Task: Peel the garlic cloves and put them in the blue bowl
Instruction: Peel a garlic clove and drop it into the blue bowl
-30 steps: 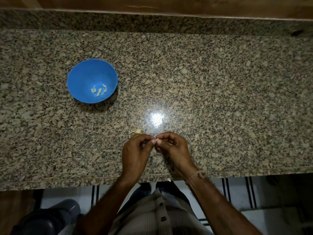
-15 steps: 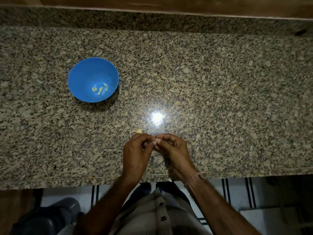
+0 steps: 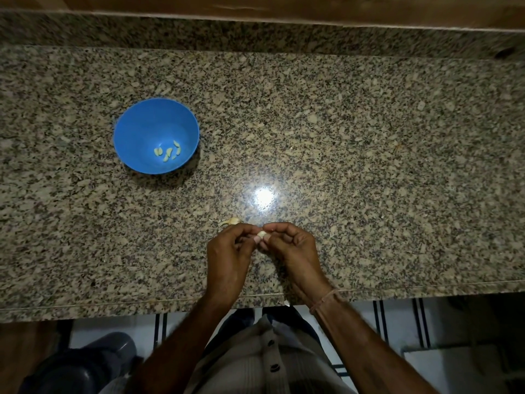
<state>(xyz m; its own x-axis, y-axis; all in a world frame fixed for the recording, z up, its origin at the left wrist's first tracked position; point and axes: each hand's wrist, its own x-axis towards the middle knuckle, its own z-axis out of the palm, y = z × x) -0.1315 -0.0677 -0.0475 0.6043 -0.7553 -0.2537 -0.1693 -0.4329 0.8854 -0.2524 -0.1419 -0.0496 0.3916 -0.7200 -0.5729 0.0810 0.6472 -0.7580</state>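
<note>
Granite counter [image 3: 369,166], speckled, with one bright glare [image 3: 264,196] near its middle. At 6 o'clock, just in from the near edge, left hand [image 3: 227,257] and right hand [image 3: 295,251] drawn together, fingertips meeting, both pinching one small pale clove [image 3: 262,233]. Fingers of each hand curled inward. Impossible to tell whether skin remains on the clove.

Just past the left knuckles, toward 12 o'clock, a second pale garlic piece [image 3: 231,221] with a curling tail, lying on the stone. Well apart, at 10 o'clock from the hands, blue bowl [image 3: 142,129], upright, holding several peeled cloves [image 3: 168,152] bunched toward the 4 o'clock side of its floor.

Thin band [image 3: 324,300] round the right wrist. Small white scrap [image 3: 287,302] on the counter's lip at 6 o'clock, between the two forearms. Buttoned shirt [image 3: 270,365] below the edge.
</note>
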